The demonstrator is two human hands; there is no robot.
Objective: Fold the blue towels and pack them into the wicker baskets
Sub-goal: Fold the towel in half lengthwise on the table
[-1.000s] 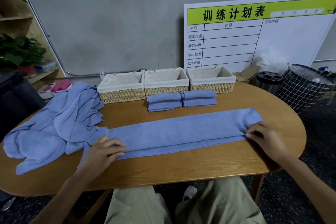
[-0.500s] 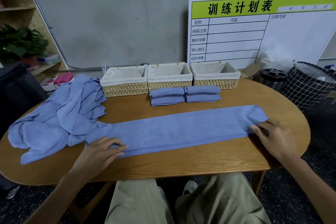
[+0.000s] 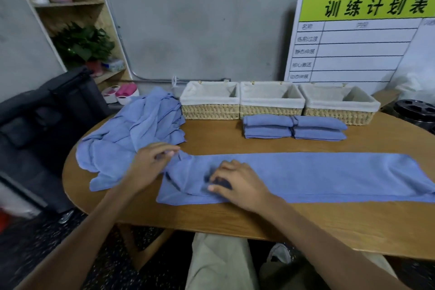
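On oval wood, both hands' fingers [image 3: 164, 152] curl, pinching the long soft towel strip [image 3: 306, 175].

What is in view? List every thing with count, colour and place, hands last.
wicker baskets: three, straw with white liners, back of table.
folded towels: four, blue, two stacks before the baskets.
long towel: one, blue, table front.
towel heap: blue, table left.
table: one, wooden.
board: one, white and green, against the wall.
plant: green, shelf.
left hand: pinching the long towel's end.
right hand: gripping its left part.
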